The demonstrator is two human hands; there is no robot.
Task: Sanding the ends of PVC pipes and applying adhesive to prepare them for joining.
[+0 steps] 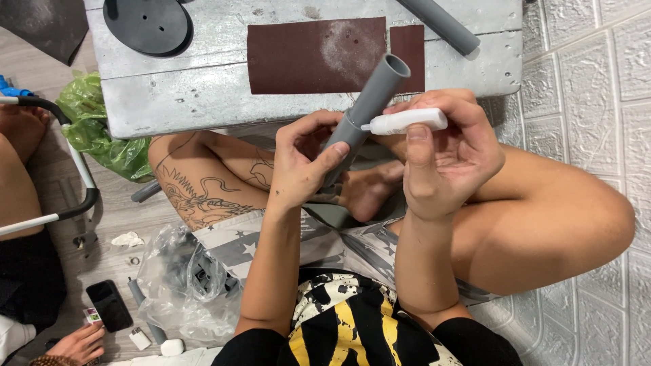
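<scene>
Black-and-yellow patterned shirt fills the bottom edge, forearms rising from it. Left hand has its grip clenched around a grey plastic pipe, held tilted above the crossed legs, just off the near edge of the silver-painted counter. Right hand pinches a small white tube, its nozzle apparently touching the pipe. Dark red sandpaper sheet lies near the counter's near edge.
</scene>
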